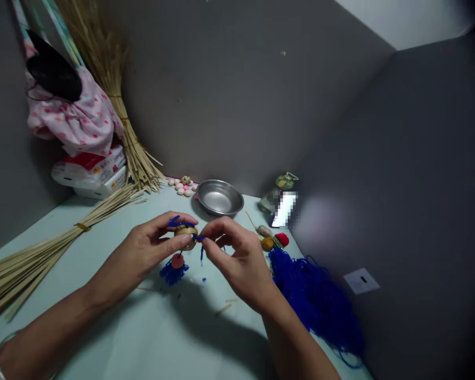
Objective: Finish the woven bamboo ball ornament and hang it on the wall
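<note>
My left hand [158, 237] holds a small woven straw ball [187, 230] between thumb and fingers, above the table. Blue yarn [177, 221] loops over the ball's top. Below it hang a pink bead [177, 260] and a blue tassel [174, 273]. My right hand [231, 253] pinches a blue yarn strand [200, 238] at the ball's right side, thumb against fingertips. A short blue end dangles under those fingers. How the strand joins the ball is hidden by my fingertips.
A steel bowl [220, 197] stands at the back beside pinkish pieces [180, 186]. Tangled blue yarn [316, 295] covers the right edge. Straw bundles [55, 250] lie left and lean on the wall. A glass jar [269, 200], a lit phone [285, 209] and small balls [282, 239] are back right.
</note>
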Tool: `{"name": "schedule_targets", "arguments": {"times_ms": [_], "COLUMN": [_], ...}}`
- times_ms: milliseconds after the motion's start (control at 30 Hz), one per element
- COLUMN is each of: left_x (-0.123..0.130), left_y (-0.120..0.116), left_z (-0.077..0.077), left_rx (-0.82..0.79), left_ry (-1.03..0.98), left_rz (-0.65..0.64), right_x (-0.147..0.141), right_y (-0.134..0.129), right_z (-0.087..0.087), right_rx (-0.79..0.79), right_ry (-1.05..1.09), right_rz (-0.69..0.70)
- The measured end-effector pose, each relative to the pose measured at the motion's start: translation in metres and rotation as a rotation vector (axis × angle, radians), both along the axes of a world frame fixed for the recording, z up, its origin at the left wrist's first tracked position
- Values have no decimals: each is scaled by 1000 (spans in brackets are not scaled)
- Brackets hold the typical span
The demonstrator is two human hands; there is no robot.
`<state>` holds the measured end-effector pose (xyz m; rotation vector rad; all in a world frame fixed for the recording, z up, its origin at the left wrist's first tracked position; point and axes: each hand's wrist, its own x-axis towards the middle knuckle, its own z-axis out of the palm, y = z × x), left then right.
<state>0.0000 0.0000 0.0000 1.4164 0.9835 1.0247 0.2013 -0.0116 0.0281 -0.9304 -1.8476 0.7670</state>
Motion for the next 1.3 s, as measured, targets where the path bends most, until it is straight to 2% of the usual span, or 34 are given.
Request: {"name": "schedule_targets", "arguments": {"times_ms": [67, 133, 333, 467, 567, 700, 767, 867, 933, 1033, 1167, 1300], "left_x": [1, 3, 9, 11, 12, 13, 13, 14, 14, 15, 12, 8], "left_y": [-1, -2, -4, -5, -5, -7, -8, -9, -9, -8, -8, -11], "left_z": [-1, -3, -6, -8, -8, -4, -3, -6, -10, -14, -5, 6], "left_rx": [3, 34, 268, 336, 320, 261, 217, 192, 242, 303, 373, 340], "left_ry": [22, 45, 166, 226, 235, 241, 224, 204, 234, 285, 275, 243], "left_rz": [-3, -2, 20, -11, -30, -48, -76, -103, -98, -90, -100, -86], "right_x": [0, 1, -2, -4, -3, 1, 1, 0, -3, -4, -1, 1], "right_y": [1, 2, -3, -4, -1, 4, 4, 0, -3, -4, -3, -8], "right_z": [-3, -4, -10, -13, -9, -2, -1, 0, 1, 1, 2, 7], "right_rx": [-3, 61, 298, 378, 289, -86, -191, -121, -64, -68, -70, -33], "right_ry": [39, 1, -296, -435, -320, -11, 43, -15, -52, -32, 12, 26], "right_rz": [7, -17, -97, -173, -134, 26, 91, 141, 175, 165, 70, 50]}}
